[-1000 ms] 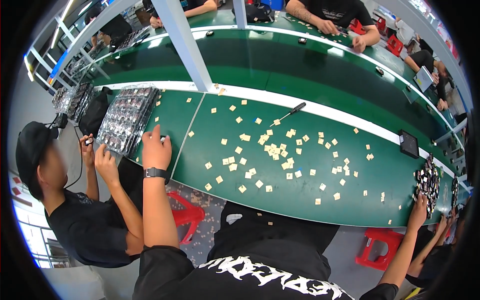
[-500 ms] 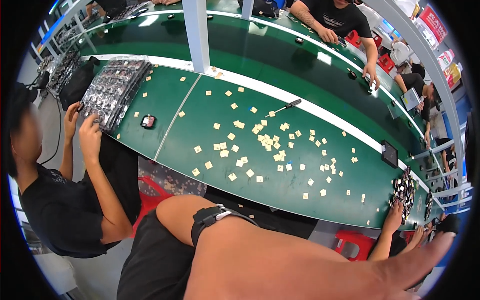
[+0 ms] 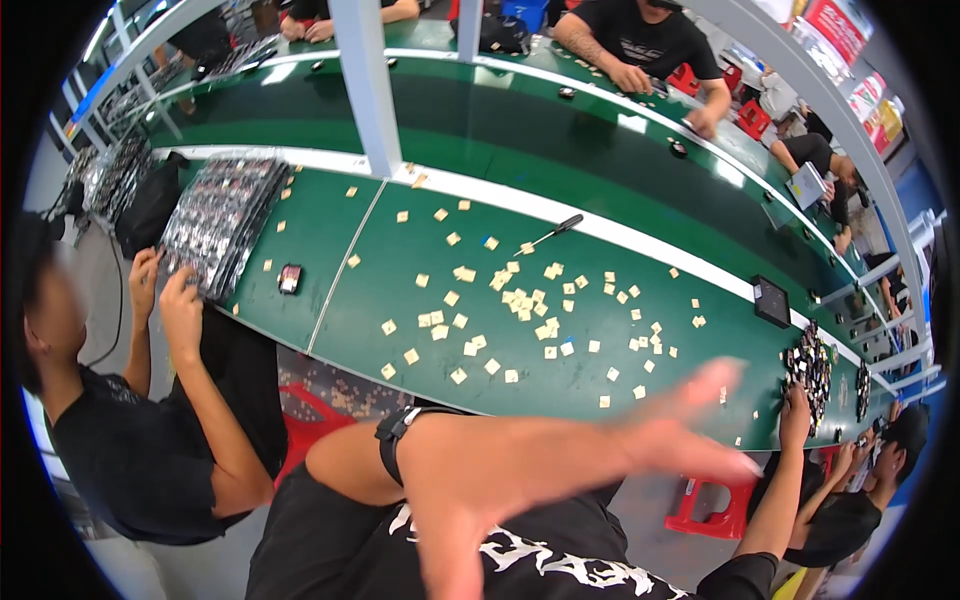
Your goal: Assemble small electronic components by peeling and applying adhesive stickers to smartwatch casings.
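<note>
Touching the pile: the right hand (image 3: 795, 415) meets the near side of the dark units (image 3: 812, 358) heaped at the right of the green table (image 3: 600, 250); whether it grips 1, I cannot tell.
Left hand (image 3: 540, 460): spread wide over the table's near edge, blurred, nothing seen in it.
Handling: each unit looks light, stiff and smooth, probably apt to slide; a drop might crack it.
Hold: best by 2 opposite side edges.
Writing: white lettering on the black shirt (image 3: 340, 545), pale characters on a far-right red sign (image 3: 838, 30); none legible on the units.
</note>
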Action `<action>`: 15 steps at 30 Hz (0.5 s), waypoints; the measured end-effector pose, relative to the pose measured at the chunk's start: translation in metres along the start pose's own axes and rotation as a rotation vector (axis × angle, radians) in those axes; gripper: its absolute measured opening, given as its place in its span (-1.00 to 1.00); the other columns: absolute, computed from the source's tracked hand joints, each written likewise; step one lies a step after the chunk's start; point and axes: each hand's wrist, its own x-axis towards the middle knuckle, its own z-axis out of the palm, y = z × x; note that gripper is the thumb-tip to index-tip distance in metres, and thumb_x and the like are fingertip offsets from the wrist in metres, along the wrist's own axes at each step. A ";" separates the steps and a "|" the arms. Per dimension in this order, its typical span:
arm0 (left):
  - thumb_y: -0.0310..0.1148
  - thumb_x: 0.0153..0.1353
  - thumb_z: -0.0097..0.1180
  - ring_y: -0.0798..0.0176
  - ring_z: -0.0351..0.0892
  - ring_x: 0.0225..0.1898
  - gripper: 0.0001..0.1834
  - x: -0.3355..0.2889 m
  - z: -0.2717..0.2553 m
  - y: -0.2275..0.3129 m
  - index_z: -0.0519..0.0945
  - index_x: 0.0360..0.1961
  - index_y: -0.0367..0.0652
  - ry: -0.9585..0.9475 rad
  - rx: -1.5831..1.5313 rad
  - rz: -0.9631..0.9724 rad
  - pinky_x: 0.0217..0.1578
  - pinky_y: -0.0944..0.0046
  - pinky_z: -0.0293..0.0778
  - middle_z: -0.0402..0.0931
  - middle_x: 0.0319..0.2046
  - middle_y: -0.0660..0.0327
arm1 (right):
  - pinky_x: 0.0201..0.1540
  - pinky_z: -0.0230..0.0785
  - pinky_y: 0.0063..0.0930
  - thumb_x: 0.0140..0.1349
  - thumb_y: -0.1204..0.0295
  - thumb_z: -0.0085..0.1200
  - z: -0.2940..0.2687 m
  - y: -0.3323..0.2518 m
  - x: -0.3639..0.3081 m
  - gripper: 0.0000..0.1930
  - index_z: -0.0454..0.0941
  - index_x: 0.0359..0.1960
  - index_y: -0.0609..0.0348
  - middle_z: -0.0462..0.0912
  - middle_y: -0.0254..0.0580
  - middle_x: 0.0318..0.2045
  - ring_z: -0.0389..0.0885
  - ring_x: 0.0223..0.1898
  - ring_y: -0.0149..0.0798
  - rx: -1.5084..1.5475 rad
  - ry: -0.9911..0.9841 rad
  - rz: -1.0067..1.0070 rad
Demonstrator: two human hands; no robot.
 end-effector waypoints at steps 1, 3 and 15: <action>0.45 -0.19 0.44 -0.39 -0.11 0.53 0.71 0.000 -0.002 0.001 -0.49 0.51 -0.40 -0.025 -0.003 0.006 0.44 -0.23 -0.18 -0.05 0.43 -0.53 | 0.05 0.46 -0.13 0.24 0.60 0.04 -0.008 -0.016 0.011 -0.86 0.47 -0.17 0.21 0.59 0.01 0.14 0.57 0.08 0.18 0.005 -0.029 -0.047; 0.33 -0.20 0.52 -0.25 0.16 0.46 0.66 -0.029 -0.009 -0.011 -0.41 0.54 -0.34 0.107 0.278 -0.242 0.44 -0.10 -0.02 0.16 0.40 -0.35 | -0.06 0.44 -0.09 0.21 0.62 0.02 -0.012 -0.018 0.017 -0.90 0.45 -0.24 0.23 0.62 0.05 -0.06 0.58 -0.05 0.22 -0.011 -0.017 -0.069; -0.44 0.23 0.28 0.17 0.67 -0.03 -0.23 -0.095 -0.008 -0.058 0.26 0.45 -0.21 0.411 0.668 -0.771 0.07 0.21 0.54 0.62 0.05 0.02 | -0.30 0.42 -0.01 0.23 0.49 0.13 -0.014 -0.022 0.001 -0.93 0.49 -0.32 0.14 0.60 0.05 -0.42 0.62 -0.32 0.19 -0.083 0.280 0.006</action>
